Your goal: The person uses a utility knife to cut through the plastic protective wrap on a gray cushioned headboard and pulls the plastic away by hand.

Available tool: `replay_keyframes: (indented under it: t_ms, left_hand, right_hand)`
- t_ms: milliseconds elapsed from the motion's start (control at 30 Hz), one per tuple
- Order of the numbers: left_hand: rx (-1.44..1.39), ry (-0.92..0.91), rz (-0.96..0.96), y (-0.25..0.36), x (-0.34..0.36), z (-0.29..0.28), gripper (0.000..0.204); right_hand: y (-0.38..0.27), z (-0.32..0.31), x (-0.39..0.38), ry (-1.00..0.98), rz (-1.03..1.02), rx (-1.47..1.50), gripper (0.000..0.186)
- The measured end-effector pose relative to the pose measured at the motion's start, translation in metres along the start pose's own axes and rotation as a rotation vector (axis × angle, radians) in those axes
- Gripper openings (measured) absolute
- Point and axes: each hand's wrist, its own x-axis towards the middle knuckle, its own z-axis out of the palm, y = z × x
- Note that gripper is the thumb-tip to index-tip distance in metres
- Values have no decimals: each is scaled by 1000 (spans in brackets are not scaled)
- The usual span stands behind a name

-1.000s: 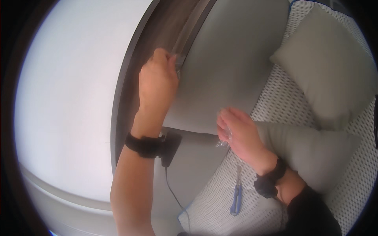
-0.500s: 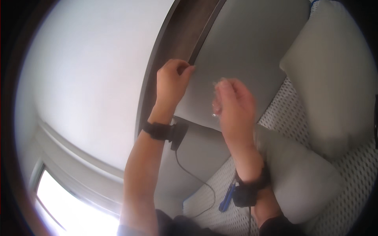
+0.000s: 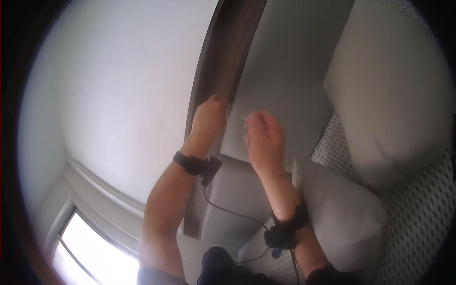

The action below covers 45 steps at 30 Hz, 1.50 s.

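Note:
My left hand (image 3: 210, 118) is over a dark wooden ledge (image 3: 228, 52), beside the edge of a grey padded panel (image 3: 289, 61). Its fingers are curled inward, and what they may hold is hidden. In front of the panel, my right hand (image 3: 266, 140) is closed, thumb against the fingers. A small translucent bit shows at its fingertips, too blurred to name. Each wrist wears a black strap with a small dark device: the left device (image 3: 211, 171) and the right device (image 3: 279, 237).
A large pale pillow (image 3: 389, 85) and a smaller grey cushion (image 3: 337, 213) lie on a dotted white fabric surface (image 3: 413, 213) at the right. A thin cable (image 3: 232, 213) runs between the wrists. At left are a white wall (image 3: 123, 95) and a bright window (image 3: 95, 242).
The view has shifted. My right hand has come left, closer to my left hand, whose fingers have turned out of sight. A blue tool by the right wrist is now mostly hidden.

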Motion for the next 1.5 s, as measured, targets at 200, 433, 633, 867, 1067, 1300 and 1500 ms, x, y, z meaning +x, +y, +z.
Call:
replay_keyframes:
  t_ms: [200,433,633,867,1067,1300,1500]
  left_hand:
    - [-265,356,72,-6,-24,7,17]
    - [-1009,200,-429,13,-18,11,31]
    - [-1012,180,-433,21,-29,9,27]
    - [-791,46,-489,6,-4,14,25]
    - [-502,230,-397,26,-27,27,26]
    - [-555,255,-482,27,-69,33,20]
    - [-442,194,-478,29,-74,30,17]
  right_hand:
    - [15,-4,3,21,31,-39,22]
    - [22,-7,2,31,81,-125,31]
    - [33,-10,4,38,79,-115,27]
    - [34,-11,4,23,22,-202,30]
    - [26,-7,6,42,44,-164,29]
    - [22,-5,3,26,85,-118,27]
    - [17,-4,2,30,121,-68,28]
